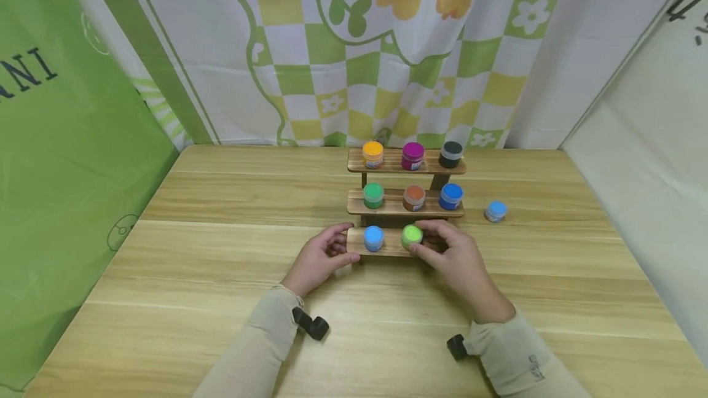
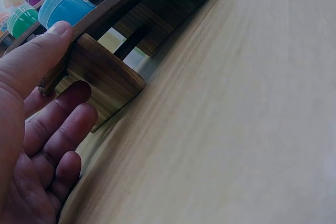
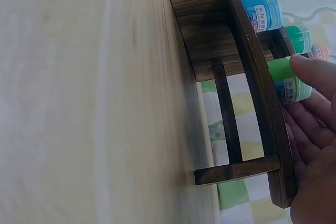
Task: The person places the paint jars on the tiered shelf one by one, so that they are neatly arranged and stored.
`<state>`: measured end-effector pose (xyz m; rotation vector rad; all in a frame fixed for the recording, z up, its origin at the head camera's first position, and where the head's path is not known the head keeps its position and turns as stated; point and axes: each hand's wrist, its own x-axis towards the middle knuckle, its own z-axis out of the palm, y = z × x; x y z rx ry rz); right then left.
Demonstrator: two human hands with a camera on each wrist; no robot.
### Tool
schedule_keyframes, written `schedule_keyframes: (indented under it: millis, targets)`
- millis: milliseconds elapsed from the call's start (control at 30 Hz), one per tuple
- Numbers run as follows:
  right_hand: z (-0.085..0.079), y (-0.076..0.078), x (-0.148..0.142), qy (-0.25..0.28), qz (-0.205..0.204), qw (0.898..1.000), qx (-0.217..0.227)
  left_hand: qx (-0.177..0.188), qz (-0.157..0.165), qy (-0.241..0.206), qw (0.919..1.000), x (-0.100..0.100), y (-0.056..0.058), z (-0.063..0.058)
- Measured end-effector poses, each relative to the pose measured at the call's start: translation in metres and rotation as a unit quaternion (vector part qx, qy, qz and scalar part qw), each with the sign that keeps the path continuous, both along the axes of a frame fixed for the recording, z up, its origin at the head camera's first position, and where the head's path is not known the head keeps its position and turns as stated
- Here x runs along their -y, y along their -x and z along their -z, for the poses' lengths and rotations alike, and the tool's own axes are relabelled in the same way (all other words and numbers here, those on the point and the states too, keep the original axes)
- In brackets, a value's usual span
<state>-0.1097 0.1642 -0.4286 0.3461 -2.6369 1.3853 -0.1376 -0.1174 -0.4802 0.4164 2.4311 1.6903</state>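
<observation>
A three-step wooden display rack [image 1: 389, 242] holds small paint jars. My left hand [image 1: 322, 258] grips the left end of its lowest step, thumb at the front edge; in the left wrist view the other fingers [image 2: 73, 127] curl beside the rack's leg. On that step, a light blue paint jar [image 1: 373, 238] stands near the left hand. My right hand [image 1: 456, 257] pinches a light green paint jar [image 1: 412, 236] between thumb and fingers, right of the blue one. The right wrist view shows this green jar [image 3: 289, 81] upright against the step, its label partly visible.
Green [image 1: 373, 195], brown [image 1: 414, 198] and dark blue [image 1: 451, 196] jars stand on the middle step. Orange [image 1: 373, 155], purple [image 1: 412, 155] and black [image 1: 450, 154] ones stand on top. Another light blue jar [image 1: 495, 211] sits on the table [image 1: 221, 250], right of the rack.
</observation>
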Motion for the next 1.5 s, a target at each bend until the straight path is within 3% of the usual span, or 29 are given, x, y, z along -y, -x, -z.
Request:
schedule_keyframes:
  millis: [667, 1167, 1500]
  targets:
    - [-0.005, 0.0, -0.015, 0.02, -0.025, 0.998, 0.062, -0.001, 0.002, -0.002, 1.0, 0.001, 0.0, 0.002]
    - [-0.014, 0.005, -0.043, 0.021, -0.048, 0.993, 0.107, -0.001, 0.001, -0.005, 1.0, 0.001, 0.0, 0.002]
    - [-0.016, 0.008, -0.059, -0.002, -0.003, 0.994, 0.109, -0.001, 0.0, -0.003, 1.0, 0.0, 0.0, 0.0]
